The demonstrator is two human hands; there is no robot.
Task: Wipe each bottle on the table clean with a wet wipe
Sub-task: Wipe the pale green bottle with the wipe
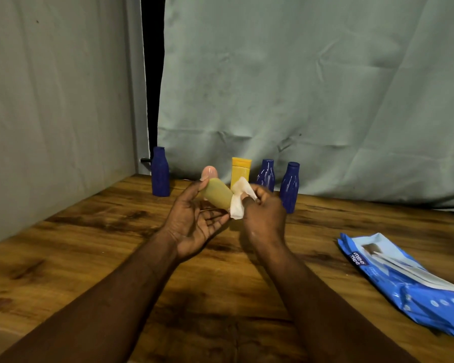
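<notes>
Table (89,258): wood grain, the surface for everything here. Pale cloth backdrop (299,74) hangs along its far edge and left edge.

Wipes pack (404,289): blue, lying flat at the right edge, well apart from my hands.

Left hand (194,224): palm up, held above the middle of the table. Fingers lie under the green bottle (218,195), thumb pressed on its upper side near the pink cap (209,172); clamped on the bottle between thumb and fingers.

Right hand (262,218): back toward me, fingers bunched together and pinching the wet wipe (237,208) against the bottle's lower end.

Green bottle: off the table, tilted, cap pointing away and to the left, base toward my right hand.

Along the far edge, all upright:
- far-left blue bottle (160,174), near the far left corner, alone.
- right blue bottle (289,187), just behind my right hand.
- middle blue bottle (265,175), just beside the right one.
- yellow tube (240,174), standing on its cap end, partly hidden behind the wipe.

Wet wipe: white, crumpled, wrapped round the green bottle's base, one corner sticking up.
</notes>
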